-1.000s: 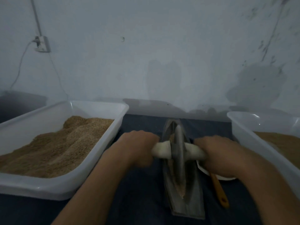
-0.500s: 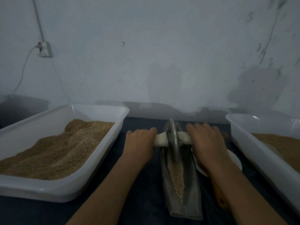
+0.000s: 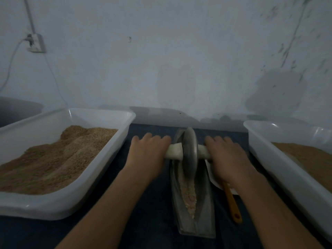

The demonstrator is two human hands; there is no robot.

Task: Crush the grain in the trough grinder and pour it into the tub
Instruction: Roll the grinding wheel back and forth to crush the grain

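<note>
A long, narrow metal trough (image 3: pixel 195 209) lies between the two hands, pale crushed grain (image 3: pixel 188 194) heaped in its groove. A grey disc wheel (image 3: pixel 190 153) stands upright in it on a pale, round axle (image 3: pixel 174 153). The left hand (image 3: pixel 149 153) and right hand (image 3: pixel 227 156) lie flat on the axle ends, fingers straight and pointing away, palms pressing down. Left of the left hand, a white plastic tub (image 3: pixel 86 196) holds coarse brown grain; right of the right hand is another tub (image 3: pixel 280 159). Under the right wrist lie a white dish (image 3: pixel 213 180) and an orange handle (image 3: pixel 232 205). Dark cloth (image 3: pixel 147 212) covers the table; the wall (image 3: pixel 179 60) is stained, bluish plaster.
</note>
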